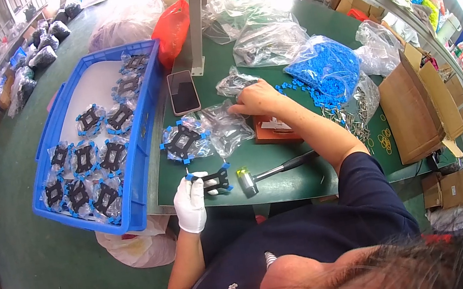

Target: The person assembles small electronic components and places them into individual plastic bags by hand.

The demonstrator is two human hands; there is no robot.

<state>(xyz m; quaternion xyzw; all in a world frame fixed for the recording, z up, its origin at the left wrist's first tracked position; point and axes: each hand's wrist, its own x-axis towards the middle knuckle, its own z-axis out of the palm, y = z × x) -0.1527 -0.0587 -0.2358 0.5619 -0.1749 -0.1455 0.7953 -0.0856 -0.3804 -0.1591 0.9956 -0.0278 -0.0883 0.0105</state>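
My left hand [191,206], in a white glove, grips a black X-shaped bracket [213,180] with blue corner caps near the table's front edge. My bare right hand [257,98] reaches across the table, its fingers bent down between a crumpled clear bag [233,84] and some flat clear plastic bags [228,129]. What its fingertips hold, if anything, is hidden. Another black bracket with blue caps [182,141] lies on clear plastic just beyond my left hand. A mallet [278,170] with a yellow-green face rests to the right of the held bracket.
A blue crate [134,208] at the left holds several bagged brackets. A phone [183,93], an orange-brown box [274,129], a bag of blue caps [326,66], loose metal screws [355,123] and yellow rubber bands [386,142] lie about. A cardboard carton [415,112] stands right; a metal post [200,23] rises behind.
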